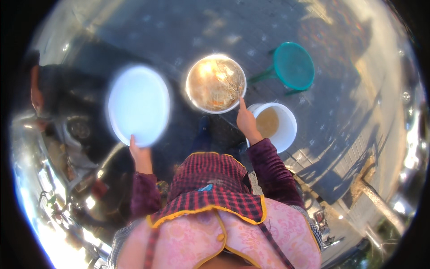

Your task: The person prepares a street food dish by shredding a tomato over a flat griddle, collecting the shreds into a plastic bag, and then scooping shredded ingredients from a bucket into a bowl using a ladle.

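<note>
In my left hand is a plain white round lid or shallow tray, gripped at its near edge with one digit on top. My right hand grips the near right rim of a round white-rimmed container. One digit lies over that rim; the other fingers are hidden. Thin pale and orange shreds fill the container, apparently in liquid, with strong sun glare on them. Just right of my right hand stands a white plastic bucket with cloudy yellowish-brown liquid at its bottom.
A green plastic stool stands beyond the bucket on the paved ground. At the far left, another person's arm hangs near dark, cluttered objects. My dark shoe shows below the container. A tree trunk rises at the lower right.
</note>
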Available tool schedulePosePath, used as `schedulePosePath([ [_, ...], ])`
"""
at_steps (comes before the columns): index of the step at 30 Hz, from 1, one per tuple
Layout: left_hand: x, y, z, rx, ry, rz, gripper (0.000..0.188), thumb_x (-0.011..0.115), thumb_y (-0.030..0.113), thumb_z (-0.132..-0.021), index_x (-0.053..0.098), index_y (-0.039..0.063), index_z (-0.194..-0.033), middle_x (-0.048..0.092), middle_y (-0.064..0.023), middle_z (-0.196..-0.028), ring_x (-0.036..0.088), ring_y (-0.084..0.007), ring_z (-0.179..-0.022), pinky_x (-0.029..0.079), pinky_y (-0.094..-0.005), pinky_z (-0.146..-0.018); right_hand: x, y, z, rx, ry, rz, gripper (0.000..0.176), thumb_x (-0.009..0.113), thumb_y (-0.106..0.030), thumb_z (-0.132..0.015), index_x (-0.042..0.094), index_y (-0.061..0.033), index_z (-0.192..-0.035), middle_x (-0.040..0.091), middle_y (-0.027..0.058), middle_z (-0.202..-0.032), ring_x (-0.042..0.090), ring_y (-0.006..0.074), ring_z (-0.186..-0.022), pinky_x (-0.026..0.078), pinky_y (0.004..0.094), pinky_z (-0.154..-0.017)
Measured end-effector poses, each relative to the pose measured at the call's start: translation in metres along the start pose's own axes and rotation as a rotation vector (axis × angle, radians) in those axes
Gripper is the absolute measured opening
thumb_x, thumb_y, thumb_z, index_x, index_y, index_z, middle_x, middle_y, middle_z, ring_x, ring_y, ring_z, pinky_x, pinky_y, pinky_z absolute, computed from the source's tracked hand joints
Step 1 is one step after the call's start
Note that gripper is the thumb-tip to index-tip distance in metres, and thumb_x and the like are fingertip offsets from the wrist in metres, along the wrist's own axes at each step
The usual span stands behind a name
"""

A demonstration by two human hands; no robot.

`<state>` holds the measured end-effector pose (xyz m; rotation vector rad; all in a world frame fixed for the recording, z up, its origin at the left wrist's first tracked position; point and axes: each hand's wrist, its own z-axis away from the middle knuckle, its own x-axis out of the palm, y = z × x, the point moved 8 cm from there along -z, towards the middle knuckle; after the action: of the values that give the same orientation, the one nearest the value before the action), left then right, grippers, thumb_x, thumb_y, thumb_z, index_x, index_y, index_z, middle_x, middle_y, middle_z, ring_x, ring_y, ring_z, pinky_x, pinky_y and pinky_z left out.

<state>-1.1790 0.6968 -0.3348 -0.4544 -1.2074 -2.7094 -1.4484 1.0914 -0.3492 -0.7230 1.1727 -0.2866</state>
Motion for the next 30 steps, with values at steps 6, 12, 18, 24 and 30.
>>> schedulePosePath([
  [6, 0.013, -0.01, -0.051, -0.003, -0.17, -0.046, 0.048, 0.047, 0.017, -0.095, 0.033, 0.0, -0.137, 0.044, -0.018, -0.134, 0.044, -0.0332, -0.123, 0.036, -0.0527, -0.104, -0.054, -0.007, 0.066, 0.451, -0.15, -0.851, 0.056, 0.045, -0.006, -0.093, 0.025, -0.0111, -0.145, 0.043, -0.0015, -0.062, 0.045, 0.0071, -0.049, 0.041, 0.0228, -0.044],
  [12, 0.07, -0.035, 0.002, -0.019, -0.077, -0.144, 0.044, 0.052, 0.018, -0.092, 0.044, -0.003, -0.129, 0.051, -0.0186, -0.125, 0.05, -0.0337, -0.115, 0.042, -0.0519, -0.098, -0.077, 0.067, 0.24, 0.888, -0.113, -1.177, 0.052, 0.05, -0.005, -0.09, 0.031, -0.0084, -0.138, 0.051, 0.0053, -0.074, 0.048, 0.0106, -0.044, 0.04, 0.0247, -0.037],
  [18, 0.091, -0.073, 0.029, -0.023, -0.13, -0.315, 0.046, 0.053, 0.016, -0.091, 0.041, -0.004, -0.131, 0.051, -0.0202, -0.127, 0.051, -0.0341, -0.114, 0.042, -0.0515, -0.099, -0.042, 0.225, 0.216, 0.527, 0.063, -0.025, 0.044, 0.052, -0.011, -0.089, 0.037, -0.0036, -0.129, 0.061, 0.0249, -0.077, 0.061, 0.0386, -0.062, 0.047, 0.0471, -0.055],
  [24, 0.087, -0.097, 0.056, -0.025, -0.193, -0.482, 0.048, 0.05, 0.018, -0.094, 0.036, -0.001, -0.136, 0.047, -0.0177, -0.133, 0.046, -0.0331, -0.122, 0.036, -0.0517, -0.104, 0.027, 0.349, 0.107, 0.415, -0.053, 0.258, 0.037, 0.043, -0.011, -0.09, 0.043, -0.0012, -0.125, 0.064, 0.0228, -0.081, 0.062, 0.0406, -0.077, 0.048, 0.0504, -0.065],
  [30, 0.072, -0.109, 0.052, -0.048, -0.226, -0.506, 0.05, 0.051, 0.018, -0.093, 0.035, 0.0, -0.137, 0.047, -0.0171, -0.133, 0.046, -0.0339, -0.121, 0.037, -0.0524, -0.103, 0.059, 0.382, 0.115, 0.475, -0.16, 0.317, 0.046, 0.046, -0.007, -0.086, 0.042, 0.0007, -0.131, 0.066, 0.0199, -0.077, 0.064, 0.0331, -0.065, 0.051, 0.042, -0.055],
])
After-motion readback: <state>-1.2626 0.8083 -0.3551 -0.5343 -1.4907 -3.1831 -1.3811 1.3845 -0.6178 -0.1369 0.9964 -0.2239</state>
